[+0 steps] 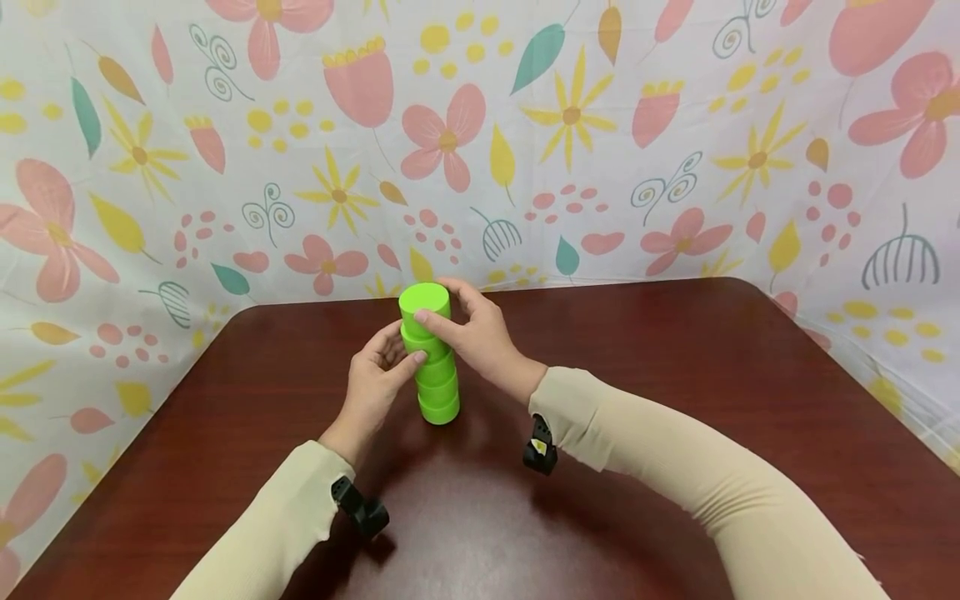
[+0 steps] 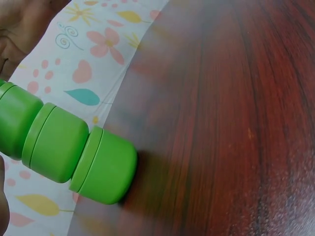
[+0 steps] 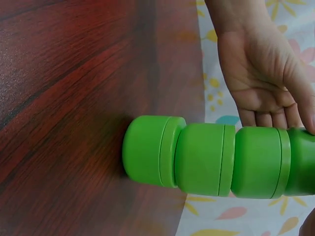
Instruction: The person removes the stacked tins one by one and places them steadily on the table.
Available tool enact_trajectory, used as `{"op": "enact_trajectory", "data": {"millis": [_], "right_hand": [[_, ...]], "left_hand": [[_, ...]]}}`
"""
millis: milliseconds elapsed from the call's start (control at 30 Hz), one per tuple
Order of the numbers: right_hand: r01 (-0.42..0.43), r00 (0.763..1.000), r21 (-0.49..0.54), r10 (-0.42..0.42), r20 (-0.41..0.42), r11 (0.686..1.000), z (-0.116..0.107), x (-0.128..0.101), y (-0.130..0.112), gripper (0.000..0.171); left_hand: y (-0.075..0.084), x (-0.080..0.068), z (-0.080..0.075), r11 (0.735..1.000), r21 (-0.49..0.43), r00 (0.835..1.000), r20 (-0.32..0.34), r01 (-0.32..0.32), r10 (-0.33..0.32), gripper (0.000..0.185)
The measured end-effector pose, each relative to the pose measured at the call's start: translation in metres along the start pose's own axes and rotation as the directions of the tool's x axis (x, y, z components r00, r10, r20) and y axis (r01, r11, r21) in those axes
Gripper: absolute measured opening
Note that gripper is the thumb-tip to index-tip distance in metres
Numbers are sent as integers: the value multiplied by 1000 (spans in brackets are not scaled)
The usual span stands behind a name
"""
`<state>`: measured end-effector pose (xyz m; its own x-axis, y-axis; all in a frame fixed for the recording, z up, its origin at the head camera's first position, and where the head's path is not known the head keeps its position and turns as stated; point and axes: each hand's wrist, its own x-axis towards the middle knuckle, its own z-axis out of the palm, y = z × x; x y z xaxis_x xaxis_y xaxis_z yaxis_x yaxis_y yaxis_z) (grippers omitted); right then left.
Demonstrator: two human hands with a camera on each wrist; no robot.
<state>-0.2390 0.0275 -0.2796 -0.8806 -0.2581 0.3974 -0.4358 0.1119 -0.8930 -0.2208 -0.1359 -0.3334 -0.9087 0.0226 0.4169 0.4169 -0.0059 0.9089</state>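
A column of several bright green, round lidded jars (image 1: 438, 392) stands on the dark table, one on top of another. My right hand (image 1: 483, 337) grips the topmost jar (image 1: 424, 298), thumb on its near side and fingers behind. Lower down on the left, my left hand (image 1: 375, 375) holds the jar just beneath (image 1: 437, 347) between thumb and fingers. In the right wrist view the left hand (image 3: 261, 73) has its thumb against a jar near the frame edge. The lower jars (image 2: 108, 164) show in the left wrist view, lids upward, slightly out of line.
The reddish-brown wooden table (image 1: 637, 350) has rounded far corners. A white cloth with printed flowers and leaves (image 1: 480, 150) hangs close behind its far edge. Each sleeve cuff carries a black wrist camera (image 1: 540, 450).
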Motion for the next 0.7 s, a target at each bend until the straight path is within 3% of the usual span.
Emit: {"op": "enact_trajectory", "data": {"millis": [700], "right_hand": [[55,992,33,-50,-118,998,6,-3,3,43]], "left_hand": [[-1,0,2,999,-39,1000,-13,-24,24,44]]}}
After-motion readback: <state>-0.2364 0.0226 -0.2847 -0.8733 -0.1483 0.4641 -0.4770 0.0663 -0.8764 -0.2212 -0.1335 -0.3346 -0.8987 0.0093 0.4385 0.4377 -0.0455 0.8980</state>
